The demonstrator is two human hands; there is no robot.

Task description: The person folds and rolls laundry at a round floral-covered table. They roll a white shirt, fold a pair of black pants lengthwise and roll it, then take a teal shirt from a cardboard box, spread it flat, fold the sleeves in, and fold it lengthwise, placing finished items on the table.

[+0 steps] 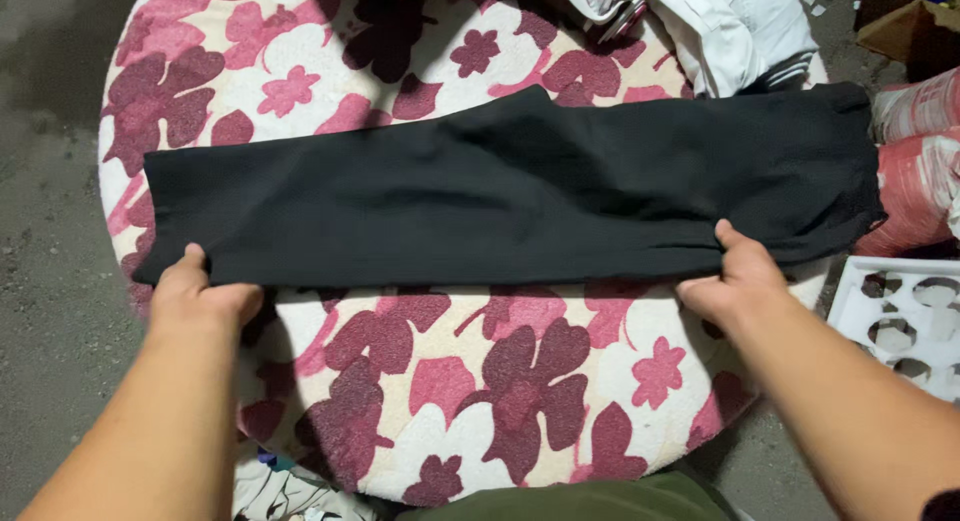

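On floral rug: black trousers, L hand & R hand fingers pinching near edge

white clothes, white tray

We see a round table covered with a fleecy cloth printed with dark red and pink flowers on cream. It stands on a grey concrete floor, rough and speckled with small bits of debris. At the far edge of the table lies a heap of white clothing. To the right we make out red-and-white sacks, a white moulded tray with round holes and a brown cardboard box. The light is even and dim.
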